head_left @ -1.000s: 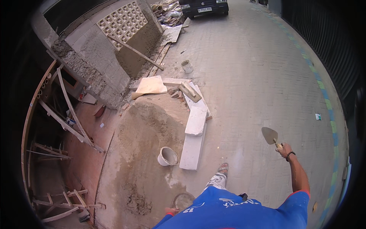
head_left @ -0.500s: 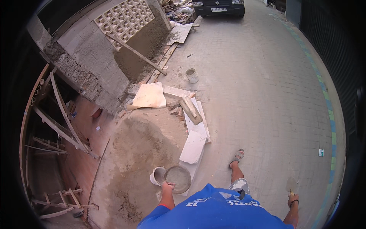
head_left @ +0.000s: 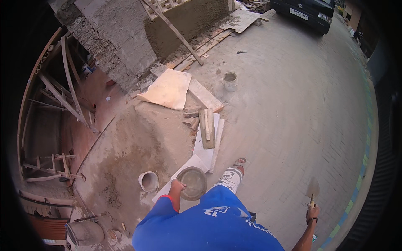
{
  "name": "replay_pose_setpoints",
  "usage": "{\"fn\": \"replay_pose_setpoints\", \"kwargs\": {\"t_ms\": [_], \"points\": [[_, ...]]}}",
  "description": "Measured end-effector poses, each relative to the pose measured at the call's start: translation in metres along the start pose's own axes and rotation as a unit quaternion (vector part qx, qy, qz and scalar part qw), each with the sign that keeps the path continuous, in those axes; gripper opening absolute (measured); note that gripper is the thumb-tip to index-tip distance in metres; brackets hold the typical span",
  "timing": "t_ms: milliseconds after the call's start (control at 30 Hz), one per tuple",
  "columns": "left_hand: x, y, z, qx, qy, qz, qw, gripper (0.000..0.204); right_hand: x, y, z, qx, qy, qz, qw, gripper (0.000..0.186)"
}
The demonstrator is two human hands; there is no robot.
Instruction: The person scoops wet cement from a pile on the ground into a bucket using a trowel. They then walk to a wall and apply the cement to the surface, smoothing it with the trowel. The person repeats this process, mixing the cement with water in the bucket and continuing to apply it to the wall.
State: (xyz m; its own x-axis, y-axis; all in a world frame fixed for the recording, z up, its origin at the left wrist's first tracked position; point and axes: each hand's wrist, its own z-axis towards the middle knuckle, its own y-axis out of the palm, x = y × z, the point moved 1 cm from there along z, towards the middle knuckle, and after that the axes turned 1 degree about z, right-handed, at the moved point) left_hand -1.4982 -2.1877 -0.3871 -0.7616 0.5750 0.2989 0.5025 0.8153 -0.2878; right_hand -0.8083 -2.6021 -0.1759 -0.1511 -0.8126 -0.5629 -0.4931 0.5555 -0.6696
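My left hand (head_left: 178,185) grips a round, shallow, dusty metal pan (head_left: 193,184) at its left rim, beside white boards (head_left: 209,159). Low on the right, my right hand (head_left: 312,213) is closed round the wooden handle of a trowel (head_left: 313,188), whose pointed blade looks slightly blurred over the paving. A white bucket (head_left: 148,182) stands left of the pan on damp, sandy ground (head_left: 119,159). Above the pan, a wooden float (head_left: 207,129) lies on the boards, near a beige sheet (head_left: 163,90).
A small bucket (head_left: 230,81) stands on the paving. A dark vehicle (head_left: 301,12) is parked at the top. Left are an unfinished wall (head_left: 113,42), timber supports (head_left: 71,92) and a large bucket (head_left: 86,233). A wooden pole (head_left: 176,37) leans against the wall.
The trowel has come down from its earlier raised position. My left hand has lifted the pan into fuller view. I have moved forward, and the scene has shifted, the vehicle now further right.
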Motion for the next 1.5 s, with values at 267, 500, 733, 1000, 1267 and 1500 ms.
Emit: {"fn": "replay_pose_setpoints", "kwargs": {"t_ms": [267,500,733,1000,1267,1500], "points": [[-0.066,0.136,-0.063,-0.018,-0.009,0.035,0.999,0.043,-0.187,0.039,0.172,-0.064,-0.010,-0.079,0.995,0.018],[-0.094,0.251,-0.078,-0.062,0.014,-0.123,0.990,0.033,-0.266,0.061,0.328,-0.104,0.072,-0.138,0.982,0.020],[-0.123,0.398,-0.135,-0.009,0.020,-0.198,0.980,0.020,-0.392,0.085,0.501,-0.090,0.079,-0.102,0.987,0.021],[-0.167,0.537,-0.195,0.005,0.003,-0.223,0.975,0.023,-0.623,0.110,0.720,-0.121,-0.032,-0.210,0.970,0.020],[-0.186,0.682,-0.258,0.057,-0.052,-0.232,0.970,0.032,-0.920,0.213,0.807,-0.191,-0.237,-0.145,0.941,0.021],[-0.192,0.826,-0.290,-0.010,0.008,-0.175,0.984,0.022,-1.017,0.275,0.874,-0.213,-0.177,-0.238,0.931,0.020]]}}
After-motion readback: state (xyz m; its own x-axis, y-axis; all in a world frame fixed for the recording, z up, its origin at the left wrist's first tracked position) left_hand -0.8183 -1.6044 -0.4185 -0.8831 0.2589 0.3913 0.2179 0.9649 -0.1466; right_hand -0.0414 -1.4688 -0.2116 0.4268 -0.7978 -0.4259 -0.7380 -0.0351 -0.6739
